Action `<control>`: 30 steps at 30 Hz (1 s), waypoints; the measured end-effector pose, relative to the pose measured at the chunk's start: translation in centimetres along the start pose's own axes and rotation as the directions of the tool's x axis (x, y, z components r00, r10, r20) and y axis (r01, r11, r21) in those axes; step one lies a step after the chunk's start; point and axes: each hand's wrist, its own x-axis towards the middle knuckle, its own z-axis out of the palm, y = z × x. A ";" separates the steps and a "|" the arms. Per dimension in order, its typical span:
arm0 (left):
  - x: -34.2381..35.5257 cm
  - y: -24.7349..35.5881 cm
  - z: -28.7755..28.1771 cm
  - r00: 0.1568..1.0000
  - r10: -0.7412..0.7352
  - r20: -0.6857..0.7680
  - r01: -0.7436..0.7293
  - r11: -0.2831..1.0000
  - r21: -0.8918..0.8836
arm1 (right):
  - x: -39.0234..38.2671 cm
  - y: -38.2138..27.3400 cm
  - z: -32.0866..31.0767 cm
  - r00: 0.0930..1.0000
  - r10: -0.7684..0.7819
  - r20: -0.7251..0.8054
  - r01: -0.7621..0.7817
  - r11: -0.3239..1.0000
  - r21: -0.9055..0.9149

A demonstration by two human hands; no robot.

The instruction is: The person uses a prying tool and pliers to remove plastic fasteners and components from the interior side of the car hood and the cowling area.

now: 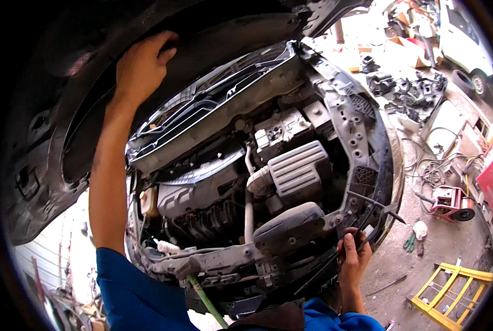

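Before me lies a car's engine bay, with a grey ribbed engine part point(298, 168) near its middle. The raised hood point(230, 33) spans the top of the view. My left hand point(141, 66) reaches up to the hood's dark underside, fingers curled and thumb close to them. Whatever they grip, if anything, blends into the dark. Low on the right, my right hand point(354, 259) is closed around a thin black cable point(318, 276), beside the front corner of the car. A hammer-like tool with a green handle point(208, 303) leans on the front crossmember point(224, 259).
A dark T-shaped rod point(376, 204) lies across the bay's right edge. On the floor to the right are green-handled scissors point(410, 241), a red machine point(450, 204), a yellow metal frame point(450, 292) and heaped car parts point(406, 91). A white car point(469, 41) stands farther off.
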 end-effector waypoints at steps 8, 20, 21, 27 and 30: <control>7.2 5.2 3.5 0.954 0.135 0.266 -0.151 0.988 0.041 | 2.5 2.8 -0.1 0.969 0.146 0.200 -0.172 0.978 0.120; 2.1 16.7 9.3 0.877 0.161 0.453 -0.251 0.957 0.145 | 4.6 1.8 -1.2 0.954 0.151 0.259 -0.187 0.975 0.118; 1.4 16.9 9.6 0.895 0.167 0.413 -0.263 0.946 0.188 | 4.6 1.7 -1.3 0.955 0.136 0.264 -0.171 0.978 0.117; 0.2 15.9 11.8 0.899 0.205 0.387 -0.271 0.955 0.124 | 3.3 1.1 -1.5 0.981 -0.010 0.195 -0.010 0.995 0.102; -1.5 16.3 12.6 0.907 0.202 0.370 -0.302 0.924 0.233 | 2.7 1.1 -1.6 0.985 0.065 0.160 -0.080 0.993 0.090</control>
